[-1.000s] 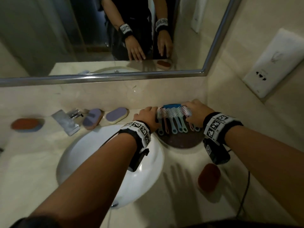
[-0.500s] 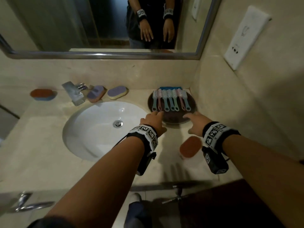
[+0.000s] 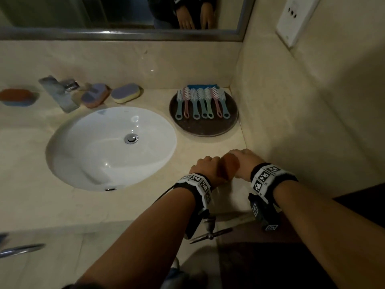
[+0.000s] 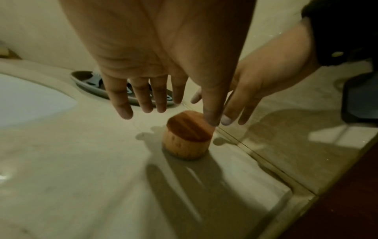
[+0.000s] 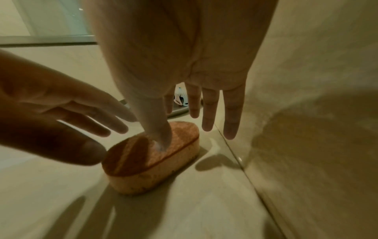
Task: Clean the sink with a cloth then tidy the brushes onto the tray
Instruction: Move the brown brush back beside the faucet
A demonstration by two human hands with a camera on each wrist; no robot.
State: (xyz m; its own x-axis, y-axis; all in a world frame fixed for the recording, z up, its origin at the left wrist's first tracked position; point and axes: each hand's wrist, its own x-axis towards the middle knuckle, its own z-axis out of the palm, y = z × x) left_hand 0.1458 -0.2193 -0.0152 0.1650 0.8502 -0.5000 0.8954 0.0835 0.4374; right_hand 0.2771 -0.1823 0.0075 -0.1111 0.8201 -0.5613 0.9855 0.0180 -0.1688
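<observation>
Several pastel brushes (image 3: 201, 104) lie side by side on the round dark tray (image 3: 205, 132), at the back right of the counter. A blue cloth (image 3: 203, 86) lies behind their bristles. The white sink (image 3: 110, 147) is to the tray's left. Near the counter's front right, an orange sponge (image 3: 229, 165) (image 4: 188, 134) (image 5: 143, 161) lies between my hands. My left hand (image 3: 205, 165) (image 4: 163, 110) hovers over it with fingers straight and spread. My right hand (image 3: 243, 161) (image 5: 204, 126) is also straight-fingered, and its thumb (image 5: 161, 137) touches the sponge's top.
A chrome faucet (image 3: 60, 92) stands behind the sink, with two purple sponges (image 3: 95, 94) (image 3: 126, 92) beside it. An orange-and-blue sponge (image 3: 17, 97) lies far left. The side wall (image 3: 291, 122) runs close along my right hand. A mirror (image 3: 125, 11) spans the back.
Both hands have left the brushes on the tray and come back toward me to the orange sponge at the front of the counter. The brushes stay lined up on the tray.
</observation>
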